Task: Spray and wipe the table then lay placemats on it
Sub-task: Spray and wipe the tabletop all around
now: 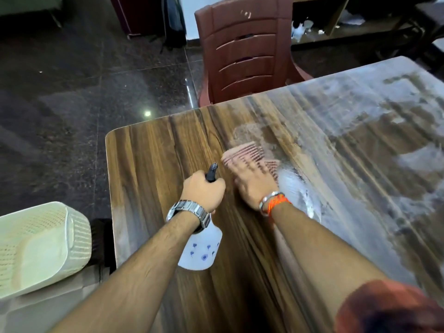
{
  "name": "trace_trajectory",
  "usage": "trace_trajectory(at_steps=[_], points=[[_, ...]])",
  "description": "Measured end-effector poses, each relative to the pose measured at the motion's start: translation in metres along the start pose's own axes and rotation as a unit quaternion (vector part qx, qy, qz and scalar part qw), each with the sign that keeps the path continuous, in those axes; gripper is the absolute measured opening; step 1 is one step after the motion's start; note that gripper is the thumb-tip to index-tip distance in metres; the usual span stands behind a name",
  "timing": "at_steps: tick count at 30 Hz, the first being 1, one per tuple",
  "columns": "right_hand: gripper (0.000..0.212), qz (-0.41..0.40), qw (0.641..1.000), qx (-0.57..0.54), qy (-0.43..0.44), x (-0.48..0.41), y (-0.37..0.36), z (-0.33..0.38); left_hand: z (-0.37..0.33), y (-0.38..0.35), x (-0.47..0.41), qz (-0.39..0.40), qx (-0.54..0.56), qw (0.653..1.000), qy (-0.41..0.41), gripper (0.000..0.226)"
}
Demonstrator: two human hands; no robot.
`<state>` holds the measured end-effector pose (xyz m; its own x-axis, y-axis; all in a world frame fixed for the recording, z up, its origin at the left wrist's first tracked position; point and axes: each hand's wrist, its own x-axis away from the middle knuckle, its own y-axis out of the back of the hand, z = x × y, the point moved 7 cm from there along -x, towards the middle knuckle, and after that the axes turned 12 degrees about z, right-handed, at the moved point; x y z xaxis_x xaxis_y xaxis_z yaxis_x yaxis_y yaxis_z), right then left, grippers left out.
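1. Motion-blurred: right hand (pixel 254 186) and pink cloth (pixel 242 155) beneath it, fingertip outlines smeared.
2. Partly hidden under left hand (pixel 204 191) and wrist: spray bottle (pixel 201 251), middle section out of sight.
3. Cut off at right and near edges: wooden table (pixel 149 164).
4. Cropped at left edge: cream perforated plastic object (pixel 36 246), kind unclear.
5. Cropped at top edge: red chair (pixel 245 44).
6. Too small to identify: pale clutter (pixel 302 27), far right.

The brown wood-grain table (pixel 153 164) carried a whitish wet film on its right part; the white plastic spray bottle (pixel 201 251), blue-marked, with black nozzle, was tilted in the grip of the left hand (pixel 204 191); the pink ribbed cloth (pixel 242 155) lay flat under the right hand (pixel 252 186), at the film's edge.
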<state>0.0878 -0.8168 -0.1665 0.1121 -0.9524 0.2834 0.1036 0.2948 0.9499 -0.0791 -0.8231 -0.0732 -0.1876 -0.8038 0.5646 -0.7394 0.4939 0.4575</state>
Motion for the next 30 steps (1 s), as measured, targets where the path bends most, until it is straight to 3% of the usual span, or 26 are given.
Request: trace_trajectory(at_steps=[2, 3, 5, 8, 9, 12, 13, 14, 15, 17, 19, 21, 24, 26, 28, 30], points=[[0.057, -0.018, 0.984, -0.073, -0.164, -0.019, 0.008, -0.029, -0.006, 0.004, -0.013, -0.003, 0.007, 1.0, 0.007, 0.017], [0.058, -0.021, 0.974, -0.097, -0.203, -0.028, 0.011, -0.03, -0.011, 0.006, -0.02, -0.006, 0.008, 1.0, 0.009, 0.018], [0.06, -0.022, 0.987, -0.079, -0.14, -0.044, 0.015, -0.008, -0.022, 0.008, -0.033, -0.015, 0.009, 1.0, 0.014, 0.022], [0.058, -0.004, 0.997, 0.02, 0.076, -0.051, 0.011, 0.011, -0.035, 0.011, -0.054, -0.025, 0.022, 0.999, 0.015, 0.028], [0.056, -0.01, 0.997, 0.023, 0.073, -0.057, 0.016, -0.006, -0.038, 0.013, -0.061, -0.027, 0.033, 0.999, 0.019, 0.026], [0.06, -0.036, 0.979, -0.075, -0.184, -0.082, 0.025, -0.076, -0.047, 0.014, -0.078, -0.024, 0.06, 0.998, 0.028, 0.017], [0.062, -0.039, 0.963, -0.105, -0.247, -0.087, 0.028, -0.083, -0.05, 0.015, -0.083, -0.027, 0.063, 0.997, 0.028, 0.017], [0.064, -0.046, 0.961, -0.109, -0.251, -0.097, 0.033, -0.075, -0.055, 0.016, -0.087, -0.033, 0.058, 0.997, 0.025, 0.017], [0.064, -0.056, 0.976, -0.087, -0.191, -0.11, 0.039, -0.056, -0.059, 0.016, -0.092, -0.038, 0.046, 0.998, 0.021, 0.018], [0.065, -0.007, 1.0, -0.013, 0.024, -0.129, 0.039, -0.005, -0.064, 0.017, -0.102, -0.044, 0.02, 0.999, 0.008, 0.022], [0.075, 0.032, 0.985, 0.02, 0.168, -0.14, 0.039, 0.011, -0.064, 0.019, -0.11, -0.048, 0.005, 0.999, 0.006, 0.027], [0.065, -0.012, 0.993, 0.025, 0.115, -0.168, 0.055, -0.02, -0.059, 0.025, -0.116, -0.059, 0.03, 0.998, 0.017, 0.027], [0.058, -0.027, 0.989, -0.061, -0.134, -0.198, 0.069, -0.099, -0.05, 0.034, -0.121, -0.077, 0.049, 0.995, 0.03, 0.026], [0.06, -0.019, 0.97, -0.115, -0.214, -0.203, 0.071, -0.124, -0.047, 0.033, -0.123, -0.073, 0.029, 0.996, 0.033, 0.022], [0.06, -0.012, 0.988, -0.076, -0.132, -0.212, 0.073, -0.086, -0.047, 0.033, -0.123, -0.074, 0.016, 0.997, 0.036, 0.022], [0.059, 0.029, 0.999, -0.002, 0.044, -0.21, 0.065, -0.015, -0.049, 0.03, -0.121, -0.079, 0.016, 0.996, 0.039, 0.029]])
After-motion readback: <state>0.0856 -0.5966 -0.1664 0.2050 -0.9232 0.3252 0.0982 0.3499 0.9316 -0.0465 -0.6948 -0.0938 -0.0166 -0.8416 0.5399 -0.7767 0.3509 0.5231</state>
